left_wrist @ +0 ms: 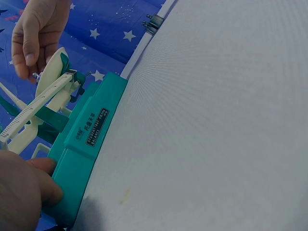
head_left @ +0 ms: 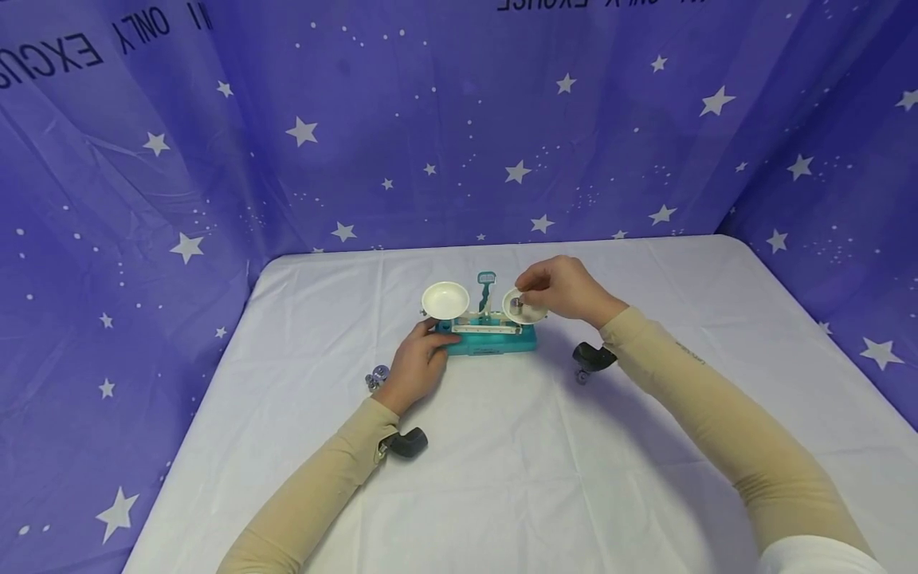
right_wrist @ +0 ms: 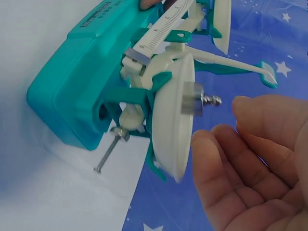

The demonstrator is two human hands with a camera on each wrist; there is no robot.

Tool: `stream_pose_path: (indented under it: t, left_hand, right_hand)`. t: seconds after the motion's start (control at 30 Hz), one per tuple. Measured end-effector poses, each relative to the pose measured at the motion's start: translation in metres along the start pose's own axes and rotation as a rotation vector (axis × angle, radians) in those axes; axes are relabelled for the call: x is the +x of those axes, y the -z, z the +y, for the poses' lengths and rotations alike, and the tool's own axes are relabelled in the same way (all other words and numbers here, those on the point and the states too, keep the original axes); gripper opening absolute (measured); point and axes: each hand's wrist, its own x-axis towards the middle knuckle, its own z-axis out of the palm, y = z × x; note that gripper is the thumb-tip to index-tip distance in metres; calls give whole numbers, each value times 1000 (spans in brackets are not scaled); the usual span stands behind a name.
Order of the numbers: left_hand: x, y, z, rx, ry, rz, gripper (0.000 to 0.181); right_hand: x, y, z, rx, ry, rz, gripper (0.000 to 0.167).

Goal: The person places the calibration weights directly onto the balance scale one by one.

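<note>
A teal and white tray balance point(head_left: 495, 344) stands on the table, with a graduated beam point(right_wrist: 166, 29) along its front. My left hand point(head_left: 416, 363) grips the left end of its base, thumb and finger bent against the teal housing in the left wrist view. A knobbed metal weight point(right_wrist: 192, 98) is on the right-hand pan point(right_wrist: 171, 130). Close by, my right hand point(head_left: 566, 288) holds nothing; the right wrist view shows its thumb and fingertips parted, a small gap away from the weight's knob. The left-hand white pan point(head_left: 445, 300) has nothing on it.
Several small metal weights point(head_left: 380, 373) lie left of my left hand. Another metal piece point(head_left: 582, 376) is on the white tablecloth point(head_left: 502, 462) below my right wrist. A dark camera mount point(head_left: 407, 443) juts from each wrist. Behind hangs a purple star-patterned curtain point(head_left: 445, 143).
</note>
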Motion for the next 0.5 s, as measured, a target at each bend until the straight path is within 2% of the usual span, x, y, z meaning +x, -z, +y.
stream_pose_path:
  t: [0.2, 0.5]
  left_hand:
    - [1, 0, 1, 6, 3, -2, 28]
    - [0, 1, 2, 2, -13, 2, 28]
  right_hand:
    - [-14, 14, 7, -12, -18, 30, 26]
    - [-51, 36, 34, -14, -65, 75, 24]
